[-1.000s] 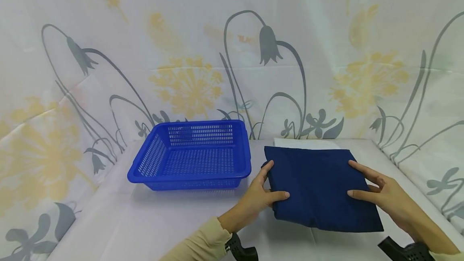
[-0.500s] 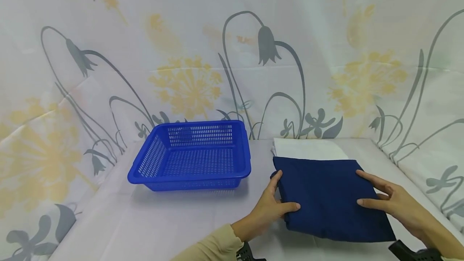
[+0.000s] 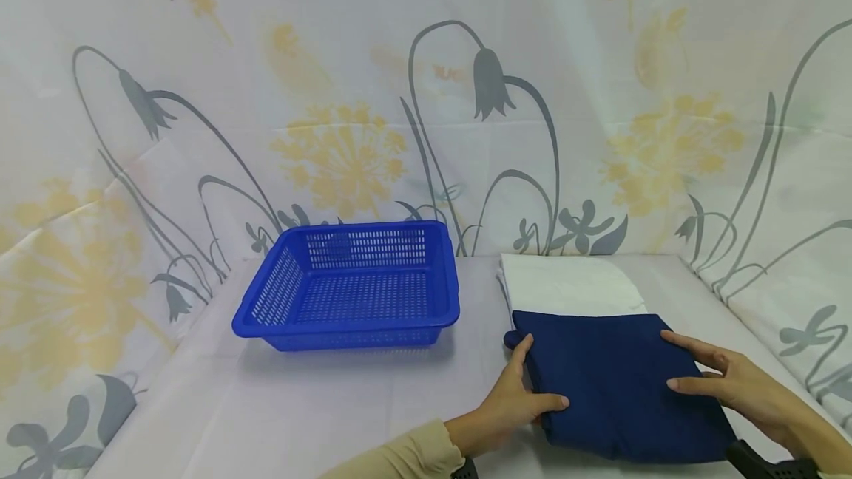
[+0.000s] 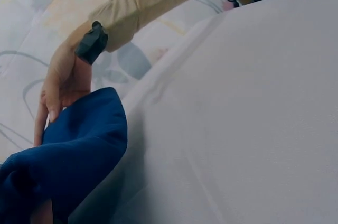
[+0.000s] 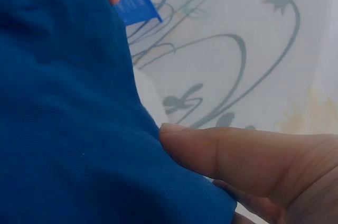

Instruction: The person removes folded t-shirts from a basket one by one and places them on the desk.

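Note:
A folded navy cloth [image 3: 626,383] lies between my two hands at the front right in the head view. My left hand [image 3: 499,409] grips its left side, thumb on the top face and fingers along the edge. On the other side my right hand [image 3: 755,390] holds the right edge, its thumb on top and the forefinger near the far corner. In the right wrist view the right thumb [image 5: 222,152] presses the cloth's edge. The left wrist view shows the cloth [image 4: 84,145] raised a little at one end, over a shadow. Behind it lies a folded white cloth [image 3: 572,283], partly covered.
An open blue plastic basket [image 3: 346,333] with slotted walls stands left of the cloths, with nothing in it. White sheeting [image 3: 299,412] covers the table. A flower-printed curtain [image 3: 373,58] rises behind and at both sides.
Both hands have drawn the navy cloth toward the front and right, lowering it in view. More of the white cloth behind now shows. The basket has stayed put.

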Tool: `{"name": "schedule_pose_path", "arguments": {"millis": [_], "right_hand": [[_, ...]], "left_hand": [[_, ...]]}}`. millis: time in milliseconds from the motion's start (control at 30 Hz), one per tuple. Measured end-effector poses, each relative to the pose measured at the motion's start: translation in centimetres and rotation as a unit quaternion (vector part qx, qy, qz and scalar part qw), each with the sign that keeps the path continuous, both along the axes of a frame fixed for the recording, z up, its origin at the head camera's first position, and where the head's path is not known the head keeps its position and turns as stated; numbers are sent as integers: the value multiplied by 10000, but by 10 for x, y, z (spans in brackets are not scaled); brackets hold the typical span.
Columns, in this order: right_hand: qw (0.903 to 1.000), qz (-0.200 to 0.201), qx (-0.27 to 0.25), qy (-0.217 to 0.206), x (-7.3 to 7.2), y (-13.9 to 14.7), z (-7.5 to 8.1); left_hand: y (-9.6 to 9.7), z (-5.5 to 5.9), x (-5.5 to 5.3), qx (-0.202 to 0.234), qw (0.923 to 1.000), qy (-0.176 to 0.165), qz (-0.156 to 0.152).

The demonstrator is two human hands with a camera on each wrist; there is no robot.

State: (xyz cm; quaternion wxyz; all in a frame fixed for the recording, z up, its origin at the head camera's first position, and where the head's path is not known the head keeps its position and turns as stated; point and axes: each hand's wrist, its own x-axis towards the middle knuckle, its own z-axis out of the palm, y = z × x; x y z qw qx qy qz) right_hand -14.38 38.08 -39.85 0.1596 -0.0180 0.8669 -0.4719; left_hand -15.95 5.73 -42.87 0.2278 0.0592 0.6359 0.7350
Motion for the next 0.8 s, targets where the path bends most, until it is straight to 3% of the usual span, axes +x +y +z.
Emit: {"name": "schedule_pose_path", "arguments": {"millis": [433,800], "right_hand": [[9993,58,31,-371,-4,8,-11],[9990,-60,98,-425,-10,11,-21]], "left_hand": [[0,-9,7,-219,9986,-471,-28],[-10,-10,4,-184,9970,-748,24]]}}
